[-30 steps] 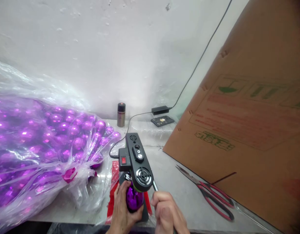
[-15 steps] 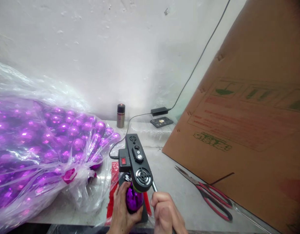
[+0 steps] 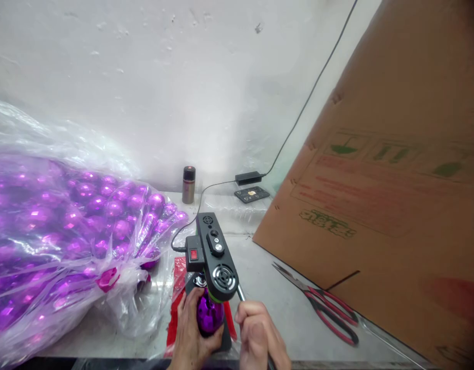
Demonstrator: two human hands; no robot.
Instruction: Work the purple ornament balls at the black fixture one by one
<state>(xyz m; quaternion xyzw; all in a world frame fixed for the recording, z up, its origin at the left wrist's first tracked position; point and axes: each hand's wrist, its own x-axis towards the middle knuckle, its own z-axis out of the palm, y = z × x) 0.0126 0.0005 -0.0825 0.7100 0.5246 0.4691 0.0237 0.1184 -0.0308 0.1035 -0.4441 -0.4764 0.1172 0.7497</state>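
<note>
A shiny purple ball ornament (image 3: pixel 210 314) is in my left hand (image 3: pixel 193 329), whose fingers and thumb wrap its left side and bottom. The ball sits beneath the round front end of a black machine (image 3: pixel 217 257) with a red switch, its top hidden by the machine. My right hand (image 3: pixel 260 334) is closed round a metal rod (image 3: pixel 240 293) that slants up to the machine's right side; a dark end of it shows below my fist. Under the machine lies a dark base plate (image 3: pixel 224 343) on a red sheet (image 3: pixel 172 329).
A clear plastic bag (image 3: pixel 121 303) full of purple balls fills the left. Red-handled scissors (image 3: pixel 329 313) lie at right before a large cardboard box (image 3: pixel 376 205). Behind stand a small canister (image 3: pixel 188 185), a black power adapter (image 3: pixel 248 178) and a phone (image 3: pixel 252 194).
The view has shifted slightly, so everything sits a little further left. Both hands keep their hold on the ball and the rod, with hardly any visible movement.
</note>
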